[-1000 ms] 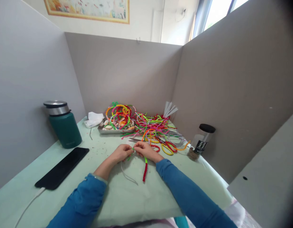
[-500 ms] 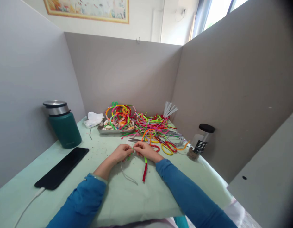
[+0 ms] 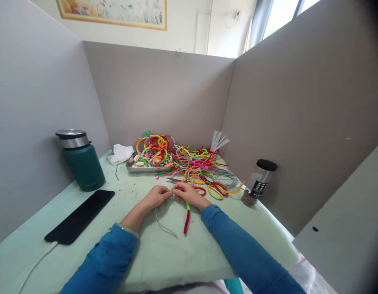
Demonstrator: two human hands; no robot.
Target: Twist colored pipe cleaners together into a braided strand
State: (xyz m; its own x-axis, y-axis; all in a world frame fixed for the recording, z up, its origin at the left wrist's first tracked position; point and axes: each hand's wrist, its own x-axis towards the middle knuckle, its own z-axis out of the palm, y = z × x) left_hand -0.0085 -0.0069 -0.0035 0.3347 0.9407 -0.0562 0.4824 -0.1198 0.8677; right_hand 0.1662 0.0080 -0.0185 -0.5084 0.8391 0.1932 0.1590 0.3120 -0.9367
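Note:
My left hand (image 3: 158, 196) and my right hand (image 3: 185, 192) meet over the table, fingers pinched together. Between the fingertips is a small piece of green pipe cleaner, mostly hidden. From under my right hand hangs a fuzzy strip, a pipe cleaner wound in green then red (image 3: 186, 222). A thin grey cord (image 3: 163, 227) trails from beneath my left hand onto the cloth. Small green bits show just below the left fingers. Beyond my hands lie scissors (image 3: 173, 180), partly covered by loose pipe cleaners.
A metal tray (image 3: 150, 169) holds shells and colourful rings, beside a heap of pipe cleaners (image 3: 198, 157). A green bottle (image 3: 83, 165) and black phone (image 3: 80, 217) stand and lie left. To the right is a jar with a black lid (image 3: 259, 183). Grey partitions (image 3: 158, 85) surround the table.

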